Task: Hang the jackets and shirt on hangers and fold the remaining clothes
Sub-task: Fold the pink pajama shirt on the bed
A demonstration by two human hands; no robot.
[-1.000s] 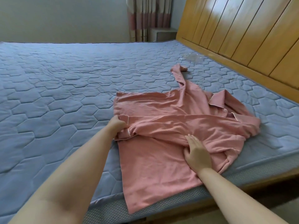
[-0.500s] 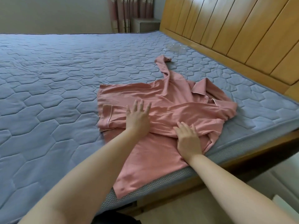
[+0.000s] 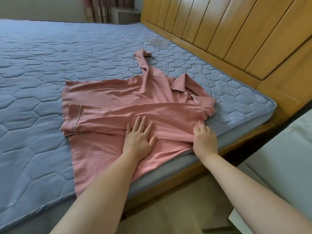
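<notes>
On the blue quilted mattress [image 3: 33, 81], near its corner by the wooden headboard [image 3: 219, 31], a pink shirt [image 3: 118, 105] lies spread out and wrinkled. Its lower part reaches the near edge of the mattress and drapes a little over the side. One long sleeve [image 3: 143, 61] stretches away toward the headboard. The collar [image 3: 180, 81], edged with thin white piping, is turned up on the right. The other sleeve is folded across the body, with its piped cuff [image 3: 74, 119] lying at the left.

The left hand [image 3: 138, 137] lies flat on the middle of the shirt, palm down, fingers straight and spread apart, pressing the fabric to the bed. The right hand [image 3: 205, 141] is at the shirt's right edge, just at the mattress border. Its fingers are curled together and pinch a bunch of the pink cloth.

Farther off, a crumpled piece of clear plastic [image 3: 156, 43] sits on the mattress close to the headboard, well apart from the shirt. Beyond the bed, a striped curtain [image 3: 96, 9] hangs beside a small cabinet [image 3: 128, 15]
</notes>
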